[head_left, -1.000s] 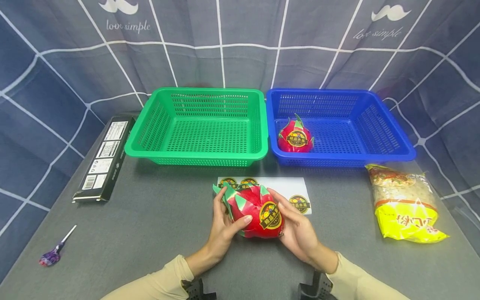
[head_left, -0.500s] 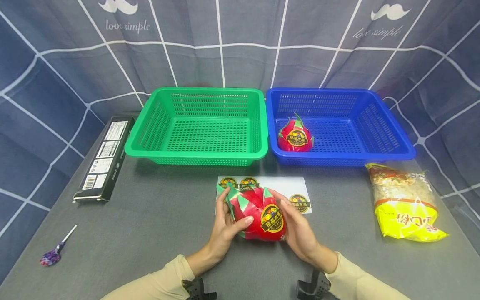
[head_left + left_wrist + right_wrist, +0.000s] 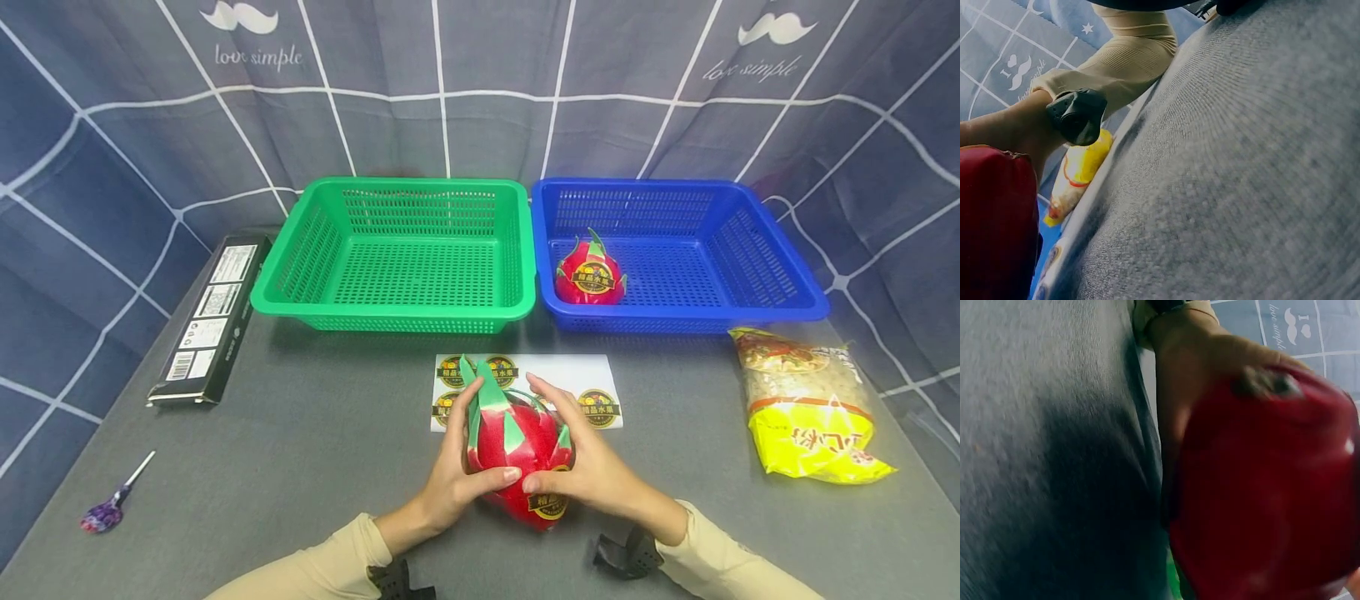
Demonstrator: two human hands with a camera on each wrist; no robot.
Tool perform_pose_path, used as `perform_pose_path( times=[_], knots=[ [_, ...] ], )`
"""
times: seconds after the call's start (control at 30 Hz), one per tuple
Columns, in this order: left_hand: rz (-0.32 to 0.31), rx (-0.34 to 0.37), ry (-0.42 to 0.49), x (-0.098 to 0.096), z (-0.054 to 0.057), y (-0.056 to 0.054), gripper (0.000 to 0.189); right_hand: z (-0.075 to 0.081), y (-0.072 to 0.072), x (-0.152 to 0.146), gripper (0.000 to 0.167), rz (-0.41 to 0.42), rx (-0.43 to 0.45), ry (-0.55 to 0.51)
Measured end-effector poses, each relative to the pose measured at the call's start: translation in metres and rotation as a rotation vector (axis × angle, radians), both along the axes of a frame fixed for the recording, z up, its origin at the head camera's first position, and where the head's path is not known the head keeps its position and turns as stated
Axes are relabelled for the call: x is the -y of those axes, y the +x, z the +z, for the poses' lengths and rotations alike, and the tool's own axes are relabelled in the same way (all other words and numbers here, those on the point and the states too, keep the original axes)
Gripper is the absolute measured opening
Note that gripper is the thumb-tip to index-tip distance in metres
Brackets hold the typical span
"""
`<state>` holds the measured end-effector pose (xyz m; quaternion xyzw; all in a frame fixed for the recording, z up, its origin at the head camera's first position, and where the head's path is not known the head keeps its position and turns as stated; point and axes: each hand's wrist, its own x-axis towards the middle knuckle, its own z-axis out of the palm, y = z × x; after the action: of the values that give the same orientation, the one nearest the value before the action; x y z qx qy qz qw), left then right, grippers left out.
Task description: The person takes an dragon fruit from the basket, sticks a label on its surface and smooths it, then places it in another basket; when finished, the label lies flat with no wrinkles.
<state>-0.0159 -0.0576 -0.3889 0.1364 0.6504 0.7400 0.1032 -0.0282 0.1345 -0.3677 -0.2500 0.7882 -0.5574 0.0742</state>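
Note:
Both hands grip a red dragon fruit (image 3: 498, 437) with green leaf tips, over the near middle of the table. My left hand (image 3: 453, 479) holds its left side, thumb on the front and fingers up by the long leaves. On the right side my right hand (image 3: 603, 475) holds it, thumb close to the other thumb. A round black-and-gold sticker (image 3: 549, 505) shows low on the fruit, partly under the right thumb. The fruit's smooth red skin (image 3: 1266, 487) fills much of the right wrist view. Behind it lies a white sheet (image 3: 551, 367) of similar stickers, partly covered by hands and fruit.
A green basket (image 3: 405, 312) and a blue basket (image 3: 697, 315) stand side by side at the back. Another stickered dragon fruit (image 3: 585, 292) sits in the blue one. A black box (image 3: 217, 333) and a lollipop (image 3: 105, 510) lie left, a yellow food bag (image 3: 810, 417) right.
The dragon fruit has been turned and tipped, so its leaves point up and its sticker sits lower. The right hand has shifted its grip, thumb now on the front.

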Motion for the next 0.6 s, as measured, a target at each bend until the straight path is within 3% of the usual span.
perform_pose_path(
  times=[0.17, 0.3, 0.47, 0.6],
  knots=[
    [-0.006, -0.032, -0.019, 0.001, -0.001, 0.001, 0.090, 0.006, 0.000, -0.001, 0.099, 0.049, -0.010, 0.075],
    [-0.047, -0.067, 0.004, 0.001, -0.003, 0.003, 0.090, 0.011, 0.001, -0.005, 0.093, 0.096, -0.036, 0.170],
    [-0.057, -0.123, -0.083, 0.001, -0.006, 0.005, 0.092, 0.015, 0.004, -0.008, 0.088, 0.108, -0.072, 0.331],
    [-0.052, -0.126, -0.146, 0.000, -0.005, 0.007, 0.094, 0.016, 0.006, -0.007, 0.085, 0.142, -0.057, 0.344]
  ],
)
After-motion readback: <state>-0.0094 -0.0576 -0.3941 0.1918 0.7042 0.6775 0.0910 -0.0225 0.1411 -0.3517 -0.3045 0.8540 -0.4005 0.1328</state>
